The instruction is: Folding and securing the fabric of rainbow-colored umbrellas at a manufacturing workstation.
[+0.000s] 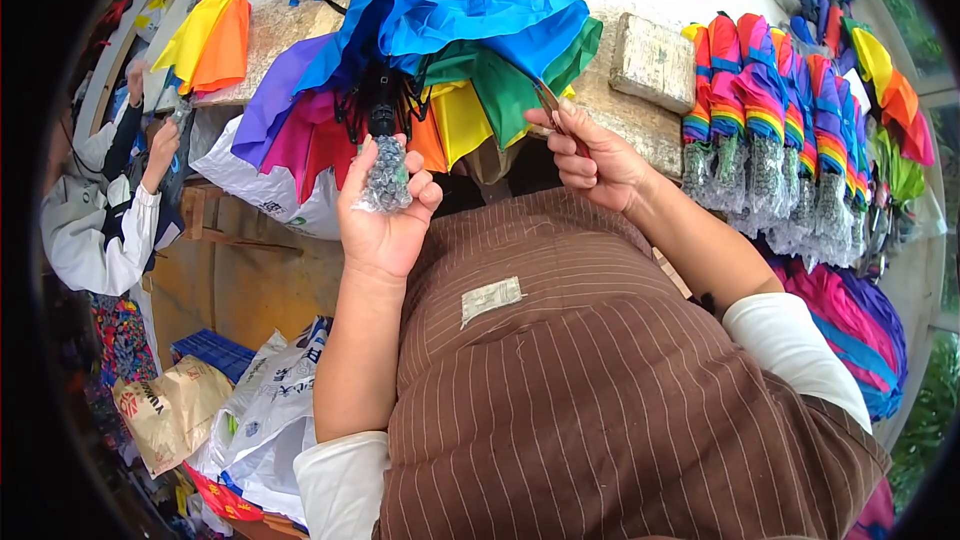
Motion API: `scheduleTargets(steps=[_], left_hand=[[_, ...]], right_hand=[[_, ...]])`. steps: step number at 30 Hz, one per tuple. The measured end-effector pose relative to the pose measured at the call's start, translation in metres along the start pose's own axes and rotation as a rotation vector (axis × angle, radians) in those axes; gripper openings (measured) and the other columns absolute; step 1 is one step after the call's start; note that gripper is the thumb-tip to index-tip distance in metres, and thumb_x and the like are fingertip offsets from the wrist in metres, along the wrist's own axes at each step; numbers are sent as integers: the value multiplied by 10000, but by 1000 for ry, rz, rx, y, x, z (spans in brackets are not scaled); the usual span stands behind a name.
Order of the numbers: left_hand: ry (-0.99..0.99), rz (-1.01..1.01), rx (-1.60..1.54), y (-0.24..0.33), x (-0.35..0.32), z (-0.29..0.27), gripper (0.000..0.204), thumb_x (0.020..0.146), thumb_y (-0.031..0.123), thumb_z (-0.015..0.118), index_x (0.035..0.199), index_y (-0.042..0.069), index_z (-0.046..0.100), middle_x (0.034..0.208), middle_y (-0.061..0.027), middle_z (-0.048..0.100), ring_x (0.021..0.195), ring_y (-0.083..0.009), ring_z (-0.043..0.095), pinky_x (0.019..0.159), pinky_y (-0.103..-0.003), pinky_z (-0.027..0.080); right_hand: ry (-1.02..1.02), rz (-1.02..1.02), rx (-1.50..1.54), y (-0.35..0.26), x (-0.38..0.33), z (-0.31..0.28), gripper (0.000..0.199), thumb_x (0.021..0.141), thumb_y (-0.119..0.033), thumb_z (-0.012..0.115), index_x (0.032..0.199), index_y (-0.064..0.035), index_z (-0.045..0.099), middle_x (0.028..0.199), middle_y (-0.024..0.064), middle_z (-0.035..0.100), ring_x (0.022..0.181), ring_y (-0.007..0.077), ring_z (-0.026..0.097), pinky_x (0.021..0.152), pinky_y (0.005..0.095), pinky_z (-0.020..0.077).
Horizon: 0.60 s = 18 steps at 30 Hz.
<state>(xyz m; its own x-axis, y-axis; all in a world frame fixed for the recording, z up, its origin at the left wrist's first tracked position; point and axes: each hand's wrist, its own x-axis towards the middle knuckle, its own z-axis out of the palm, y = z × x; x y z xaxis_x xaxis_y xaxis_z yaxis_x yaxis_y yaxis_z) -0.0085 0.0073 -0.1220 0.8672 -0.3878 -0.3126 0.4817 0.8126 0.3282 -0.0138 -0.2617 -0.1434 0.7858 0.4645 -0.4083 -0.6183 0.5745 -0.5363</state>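
The left hand [385,205] grips the bubble-wrapped handle [386,177] of a half-open rainbow umbrella [440,50] hanging over the counter [640,115] edge. The right hand [590,155] pinches small scissors [552,105] at the canopy's rim. Folded umbrellas [780,130] crowd the right edge.

The open umbrella [440,50] shows blue, purple, magenta, orange, yellow and green panels. The apron [600,380] is brown with thin pale stripes; the folded umbrellas [770,110] at right are rainbow-striped.
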Motion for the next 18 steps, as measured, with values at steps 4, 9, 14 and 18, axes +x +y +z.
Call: scheduleTargets(steps=[4, 9, 14, 18], left_hand=[[2, -3, -9, 0, 1, -1, 285, 931, 306, 525, 1020, 37, 560, 785, -99, 549, 621, -186, 488, 597, -328, 411], [0, -15, -15, 0, 1, -4, 282, 929, 303, 531, 1021, 39, 562, 786, -97, 553, 625, -186, 488, 601, -329, 410], [10, -16, 9, -1, 1, -2, 285, 929, 308, 532, 1016, 40, 569, 795, -98, 559, 636, -185, 487, 611, -330, 411], [18, -28, 1, -1, 1, -1, 285, 928, 308, 533, 1017, 40, 573, 801, -102, 564, 642, -186, 485, 621, -330, 413]], right_hand=[[22, -60, -24, 2, 2, 0, 366, 969, -368, 485, 1195, -84, 528, 657, -82, 383, 418, -1, 272, 363, 162, 213], [66, -94, 2, 10, -17, -8, 357, 975, -371, 471, 1180, -86, 537, 647, -79, 391, 412, 3, 269, 364, 164, 220], [48, 32, -59, 21, -21, -6, 411, 962, -402, 485, 1193, -67, 544, 672, -68, 405, 432, 13, 282, 382, 169, 235], [88, -14, -140, 13, -7, 9, 430, 960, -401, 493, 1204, -49, 539, 670, -68, 393, 459, 13, 297, 401, 169, 247]])
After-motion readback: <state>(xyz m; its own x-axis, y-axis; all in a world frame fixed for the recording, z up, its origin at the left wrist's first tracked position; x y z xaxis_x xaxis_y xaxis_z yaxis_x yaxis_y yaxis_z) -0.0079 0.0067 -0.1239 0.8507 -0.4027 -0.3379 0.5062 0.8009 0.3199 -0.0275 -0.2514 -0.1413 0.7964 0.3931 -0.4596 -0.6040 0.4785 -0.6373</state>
